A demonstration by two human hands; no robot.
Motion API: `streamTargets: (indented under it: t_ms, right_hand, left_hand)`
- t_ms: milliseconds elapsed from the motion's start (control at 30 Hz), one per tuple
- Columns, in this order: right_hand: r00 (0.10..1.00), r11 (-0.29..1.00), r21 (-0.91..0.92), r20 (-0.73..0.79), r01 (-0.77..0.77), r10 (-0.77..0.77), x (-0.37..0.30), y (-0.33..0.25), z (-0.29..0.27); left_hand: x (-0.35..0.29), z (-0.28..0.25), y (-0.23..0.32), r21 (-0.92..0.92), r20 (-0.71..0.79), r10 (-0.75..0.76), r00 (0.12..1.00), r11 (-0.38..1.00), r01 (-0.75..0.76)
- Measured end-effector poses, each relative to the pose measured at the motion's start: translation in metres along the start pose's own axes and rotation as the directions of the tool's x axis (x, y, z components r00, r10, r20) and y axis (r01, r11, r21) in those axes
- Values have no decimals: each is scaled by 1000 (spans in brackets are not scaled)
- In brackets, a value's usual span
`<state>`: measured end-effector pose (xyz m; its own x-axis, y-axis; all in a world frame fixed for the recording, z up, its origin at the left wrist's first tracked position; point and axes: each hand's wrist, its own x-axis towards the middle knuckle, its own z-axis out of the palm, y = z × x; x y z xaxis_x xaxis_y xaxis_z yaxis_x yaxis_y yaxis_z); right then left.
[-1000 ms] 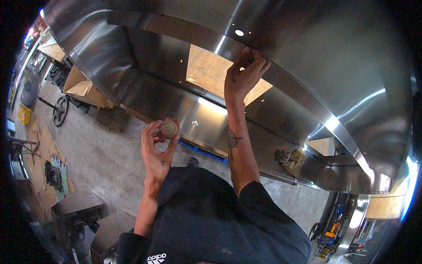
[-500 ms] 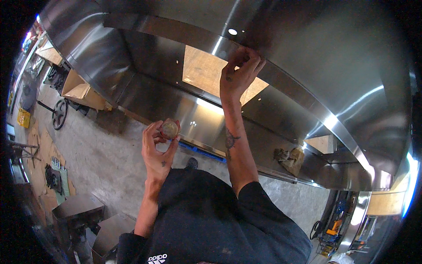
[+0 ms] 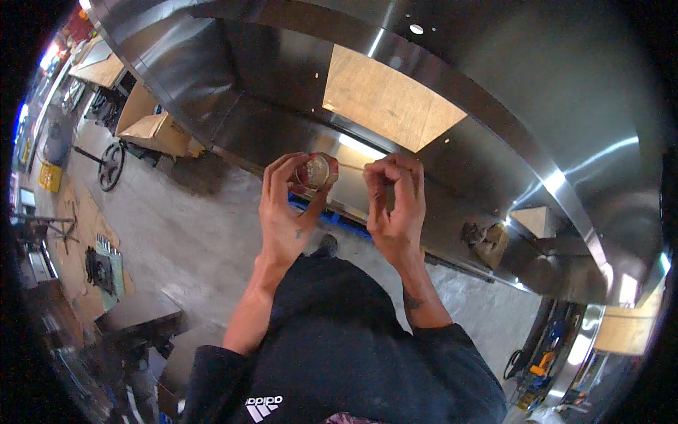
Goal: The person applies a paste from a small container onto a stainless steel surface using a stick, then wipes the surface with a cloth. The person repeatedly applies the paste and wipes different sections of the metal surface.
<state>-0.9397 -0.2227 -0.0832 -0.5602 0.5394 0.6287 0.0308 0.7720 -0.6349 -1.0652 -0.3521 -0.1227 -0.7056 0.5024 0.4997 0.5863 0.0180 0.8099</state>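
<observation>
My left hand [image 3: 281,215] grips a small round tin [image 3: 320,172] with reddish sides, its pale round face turned toward me. Beside it, a short gap to the right, my right hand [image 3: 400,212] has its thumb and fingers drawn together in a pinch. Whatever sits between those fingertips, if anything, is too small to make out. Both hands are in front of a large stainless-steel housing [image 3: 558,92]. A small round hole [image 3: 417,30] shows in its upper panel. Through a rectangular cutout, a wooden board [image 3: 388,95] is visible.
A crumpled brown rag or bag [image 3: 489,245] lies on the housing's lower ledge at right. Blue supports [image 3: 342,224] show beneath it. To the left are an open cardboard box [image 3: 152,131], a black handwheel [image 3: 111,166] and a yellow bucket [image 3: 49,177]. Metal pieces [image 3: 138,311] stand at lower left.
My right hand has come down from the upper panel near the hole to beside the tin. The left hand with the tin has risen slightly and shifted right. The view has shifted too.
</observation>
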Motion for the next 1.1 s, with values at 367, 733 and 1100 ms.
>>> streamTargets:
  t_ms: [367, 733, 1100]
  right_hand:
    - [999, 969, -247, 37, -27, 38, -48, -40, 2]
    - [994, 974, -209, -93, -84, 65, -67, -26, -41]
    - [906, 987, -125, -420, -105, 43, -69, 65, -202]
  left_hand:
    - [-25, -14, 8, -38, 132, 207, 970, 978, -203]
    - [-33, 31, 33, -139, 199, 171, 965, 980, -145]
    - [-74, 155, 95, -288, 177, -68, 982, 950, 118]
